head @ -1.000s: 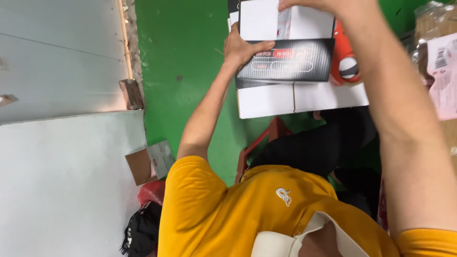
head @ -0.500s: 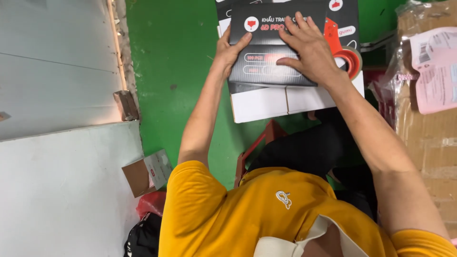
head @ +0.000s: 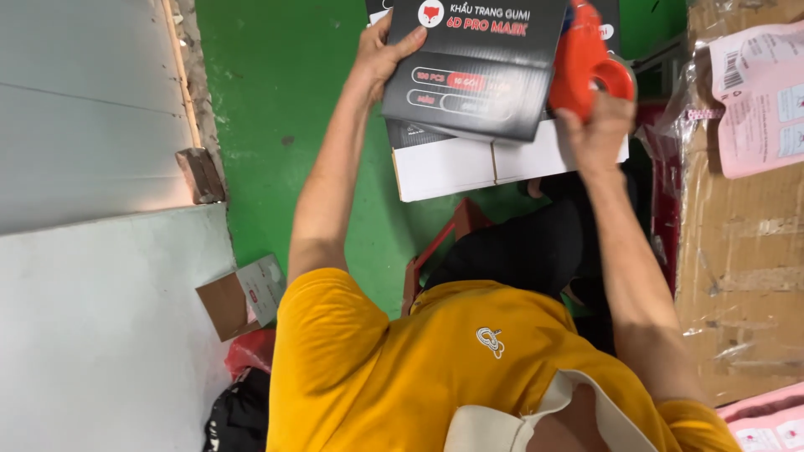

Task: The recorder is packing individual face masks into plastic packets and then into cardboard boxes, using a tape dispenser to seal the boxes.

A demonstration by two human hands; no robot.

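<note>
Two hands, both the wearer's. Left hand [head: 381,54], upper centre-left of frame, fingers and thumb clamped on the left edge of one black box [head: 473,67]; the box sits top centre, tilted, its top edge cut off by the frame. Right hand [head: 599,125], upper right of centre, fingers closed round one red tape dispenser [head: 586,63] that is touching the black box's right edge; fingertips hidden behind the dispenser, so the exact grip is hard to make out. One white box [head: 502,163] right under the black box, flaps shut with a seam down the middle, its upper part hidden by the black box and its right end behind the right hand. A second dark box edge peeks between the two, too little showing to tell what it is.

One yellow shirt [head: 435,360] fills bottom centre, with one cream strap [head: 502,423] across it, cut off at the bottom edge. One red stool [head: 440,243] at centre, mostly hidden by dark cloth [head: 519,251]. One big wrapped carton [head: 741,251] down the right side, cut off at right, carrying one pink label [head: 758,96]. One small cardboard scrap [head: 243,297] at lower left on the green floor [head: 268,100]. One dark bag [head: 239,414] at bottom left, partly cut off. Grey-white panels [head: 92,251] fill the left
</note>
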